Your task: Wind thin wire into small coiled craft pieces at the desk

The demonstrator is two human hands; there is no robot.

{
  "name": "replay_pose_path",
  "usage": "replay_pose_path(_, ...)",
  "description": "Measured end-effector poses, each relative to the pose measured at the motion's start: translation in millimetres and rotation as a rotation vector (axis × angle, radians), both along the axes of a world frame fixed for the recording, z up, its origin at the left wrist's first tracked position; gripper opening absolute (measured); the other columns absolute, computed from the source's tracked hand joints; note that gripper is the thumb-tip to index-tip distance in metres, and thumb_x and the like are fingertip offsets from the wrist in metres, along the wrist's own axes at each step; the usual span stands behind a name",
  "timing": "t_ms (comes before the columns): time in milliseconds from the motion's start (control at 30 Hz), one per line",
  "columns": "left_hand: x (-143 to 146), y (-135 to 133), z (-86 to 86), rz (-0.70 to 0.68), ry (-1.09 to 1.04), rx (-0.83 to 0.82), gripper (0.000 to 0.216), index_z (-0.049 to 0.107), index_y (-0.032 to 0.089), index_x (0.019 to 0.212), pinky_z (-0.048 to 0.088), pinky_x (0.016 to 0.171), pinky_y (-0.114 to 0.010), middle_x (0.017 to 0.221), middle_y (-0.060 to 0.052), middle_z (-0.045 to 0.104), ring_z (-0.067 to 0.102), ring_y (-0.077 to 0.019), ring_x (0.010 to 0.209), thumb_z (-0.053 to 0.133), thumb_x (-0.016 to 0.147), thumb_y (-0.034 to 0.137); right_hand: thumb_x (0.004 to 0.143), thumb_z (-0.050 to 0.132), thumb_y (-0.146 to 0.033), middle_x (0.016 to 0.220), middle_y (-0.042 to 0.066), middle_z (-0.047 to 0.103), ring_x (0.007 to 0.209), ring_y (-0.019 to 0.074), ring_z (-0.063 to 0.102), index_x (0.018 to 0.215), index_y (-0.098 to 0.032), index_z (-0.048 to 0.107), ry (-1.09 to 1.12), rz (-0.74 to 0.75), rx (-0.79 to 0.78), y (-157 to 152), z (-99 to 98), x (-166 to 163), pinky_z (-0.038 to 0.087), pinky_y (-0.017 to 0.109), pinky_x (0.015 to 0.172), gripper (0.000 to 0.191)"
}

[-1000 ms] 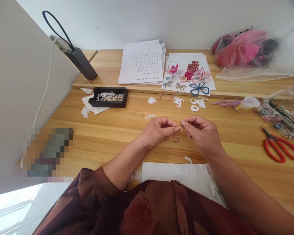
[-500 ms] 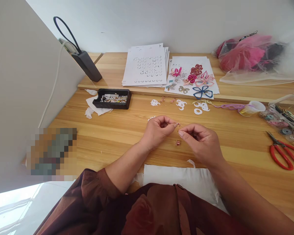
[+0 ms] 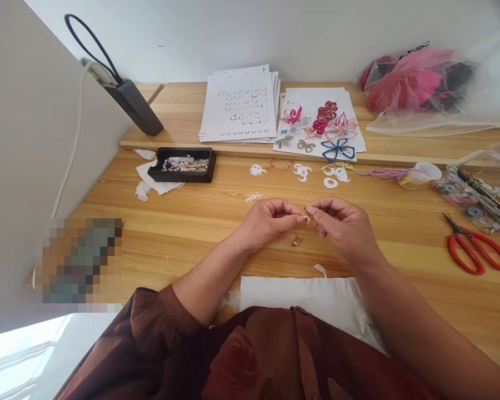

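The fingertips (image 3: 301,220) of the left hand (image 3: 269,223) and the fingertips (image 3: 310,211) of the right hand (image 3: 341,226) are pinching inward, meeting around a tiny copper wire twist (image 3: 309,220), though it is too fine to tell which fingers are bearing it. The other fingers are curling loosely, not clenching. A small copper coil (image 3: 295,240) is sitting on the wooden table (image 3: 170,261) just nearer than the hands, and a white cushion (image 3: 300,300) is resting at the near edge, against the person's brown sleeve (image 3: 166,316). Small white paper cut-outs (image 3: 302,172) are lying farther off, with copper curls (image 3: 271,164) among them. To the far left, a black tray of beads (image 3: 182,165) is sitting on white cloth (image 3: 154,180). Stacked punched paper sheets (image 3: 237,105) and a sheet of wire flowers (image 3: 316,122) are lying on a raised far shelf (image 3: 183,111). To the right, red-handled scissors (image 3: 475,253) are lying beside a clear plastic box (image 3: 483,189), and a pink-filled plastic bag (image 3: 408,83) is sitting far right.
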State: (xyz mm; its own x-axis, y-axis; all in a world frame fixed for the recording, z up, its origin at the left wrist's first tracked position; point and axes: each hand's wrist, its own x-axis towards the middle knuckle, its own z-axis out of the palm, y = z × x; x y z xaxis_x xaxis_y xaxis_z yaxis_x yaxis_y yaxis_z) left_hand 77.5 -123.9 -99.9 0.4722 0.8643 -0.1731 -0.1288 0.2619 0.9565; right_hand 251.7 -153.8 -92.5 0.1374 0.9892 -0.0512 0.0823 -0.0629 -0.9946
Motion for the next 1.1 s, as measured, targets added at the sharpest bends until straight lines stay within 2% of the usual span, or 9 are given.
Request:
replay_pose_path(100,1,1,-1.4,0.036,-0.018,-0.017,0.031,0.073,0.012,0.079,0.033,0.055,-0.023,0.063,0.001,0.061,0.044,-0.0057,0.055,0.084,0.070,0.040,0.071,0.084,-0.037,0.059,-0.004,0.059,0.044,0.0064,0.044,0.073,-0.020,0.071,0.107,0.024,-0.092,0,-2.1,-2,0.034,0.022,0.042,0.022)
replay_pose_path(233,4,2,-3.7,0.149,-0.086,-0.015,0.033,0.069,0.013,0.077,0.034,0.056,-0.023,0.067,0.001,0.063,0.044,-0.0049,0.055,0.085,0.068,0.040,0.072,0.083,-0.037,0.058,-0.004,0.058,0.044,0.0059,0.045,0.070,-0.019,0.068,0.173,0.083,-0.145,-4,-5.3,-6,0.041,0.023,0.045,0.023)
replay_pose_path(333,5,3,-4.1,0.237,-0.072,-0.007,0.033,0.067,0.013,0.075,0.037,0.058,-0.023,0.068,0.001,0.064,0.046,-0.0053,0.056,0.085,0.067,0.040,0.076,0.081,-0.036,0.053,-0.005,0.056,0.044,0.0066,0.045,0.071,-0.019,0.069,0.106,0.117,-0.146,-8,-5.0,-10,0.045,0.024,0.048,0.021)
replay_pose_path(433,5,4,-3.9,0.269,-0.018,0.020,0.032,0.067,0.014,0.075,0.042,0.063,-0.024,0.072,-0.001,0.067,0.052,-0.0073,0.060,0.084,0.068,0.039,0.080,0.076,-0.032,0.056,-0.003,0.062,0.049,0.0093,0.054,0.073,-0.019,0.069,-0.012,0.127,-0.077,-12,-0.9,-12,0.047,0.024,0.052,0.017)
replay_pose_path(600,4,4,-3.1,0.222,0.062,0.054,0.028,0.068,0.013,0.076,0.045,0.066,-0.024,0.077,-0.004,0.070,0.058,-0.0107,0.068,0.082,0.069,0.037,0.082,0.072,-0.025,0.066,-0.001,0.067,0.058,0.0118,0.060,0.074,-0.020,0.068,-0.129,0.044,0.129,-14,5.1,-11,0.049,0.025,0.056,0.010)
replay_pose_path(767,2,1,-0.5,0.090,0.104,-0.009,0.028,0.068,0.013,0.075,0.037,0.058,-0.022,0.069,-0.001,0.065,0.051,-0.0078,0.060,0.083,0.068,0.036,0.082,0.073,-0.023,0.068,-0.001,0.066,0.061,0.0118,0.056,0.077,-0.022,0.071,-0.203,-0.035,0.227,-10,2.5,-4,0.044,0.026,0.056,0.006)
replay_pose_path(967,-1,1,-0.8,-0.041,0.074,-0.063,0.029,0.068,0.014,0.078,0.029,0.054,-0.023,0.060,0.003,0.057,0.040,-0.0053,0.052,0.082,0.070,0.038,0.078,0.077,-0.027,0.073,0.000,0.070,0.064,0.0128,0.059,0.078,-0.022,0.073,-0.096,-0.011,0.163,-2,-3.3,-1,0.048,0.027,0.061,0.006)
replay_pose_path(1100,-2,2,-1.4,-0.041,0.011,-0.068,0.030,0.069,0.013,0.079,0.027,0.053,-0.023,0.056,0.004,0.054,0.038,-0.0049,0.052,0.083,0.071,0.039,0.074,0.081,-0.031,0.062,-0.003,0.062,0.050,0.0082,0.048,0.075,-0.021,0.072,0.015,-0.006,0.034,1,-7.0,-1,0.041,0.024,0.049,0.013)
